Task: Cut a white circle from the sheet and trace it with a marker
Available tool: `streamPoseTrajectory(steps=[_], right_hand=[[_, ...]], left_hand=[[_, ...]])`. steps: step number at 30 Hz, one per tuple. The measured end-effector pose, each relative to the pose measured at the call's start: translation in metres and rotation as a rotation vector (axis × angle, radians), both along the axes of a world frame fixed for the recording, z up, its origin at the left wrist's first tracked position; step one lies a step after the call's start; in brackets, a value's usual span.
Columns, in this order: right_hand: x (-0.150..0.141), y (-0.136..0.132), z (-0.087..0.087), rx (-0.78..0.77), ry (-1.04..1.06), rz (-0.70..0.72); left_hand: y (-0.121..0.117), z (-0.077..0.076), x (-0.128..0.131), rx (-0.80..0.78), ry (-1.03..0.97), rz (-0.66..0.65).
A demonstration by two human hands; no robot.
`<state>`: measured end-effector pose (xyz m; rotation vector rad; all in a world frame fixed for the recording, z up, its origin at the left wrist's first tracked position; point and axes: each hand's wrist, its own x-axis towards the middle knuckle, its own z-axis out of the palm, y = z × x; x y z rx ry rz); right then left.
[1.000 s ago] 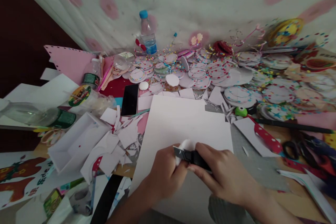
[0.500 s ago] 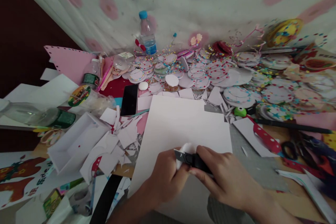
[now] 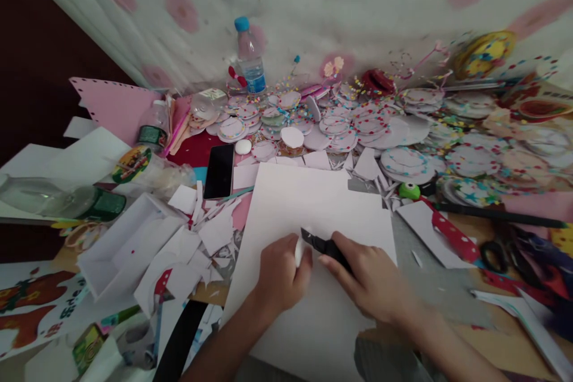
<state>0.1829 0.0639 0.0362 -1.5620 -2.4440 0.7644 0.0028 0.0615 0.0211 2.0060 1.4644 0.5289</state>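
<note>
Table (image 3: 487, 322) cluttered; left grip (image 3: 284, 268) closed on white piece (image 3: 299, 252); right grip (image 3: 358, 274) closed around cutter (image 3: 329, 248); scraps (image 3: 217, 230) left.

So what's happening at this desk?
A person's left hand grips a small white piece over a large white sheet. The right hand holds a black craft knife, its blade pointing toward that piece. Paper scraps lie left of the sheet, and many decorated paper discs are piled behind it.
</note>
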Motion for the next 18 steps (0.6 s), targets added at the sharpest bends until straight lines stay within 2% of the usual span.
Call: streamPoseTrajectory(steps=[5, 11, 18], right_hand=[[-0.014, -0.002, 0.001, -0.072, 0.076, 0.064], [-0.013, 0.000, -0.005, -0.079, 0.035, 0.032], [-0.015, 0.003, 0.000, -0.130, 0.075, 0.049]], left_hand=[[0.000, -0.006, -0.001, 0.029, -0.015, -0.006], [0.002, -0.008, -0.001, 0.087, 0.020, 0.038], [0.001, -0.011, -0.001, 0.075, -0.031, 0.020]])
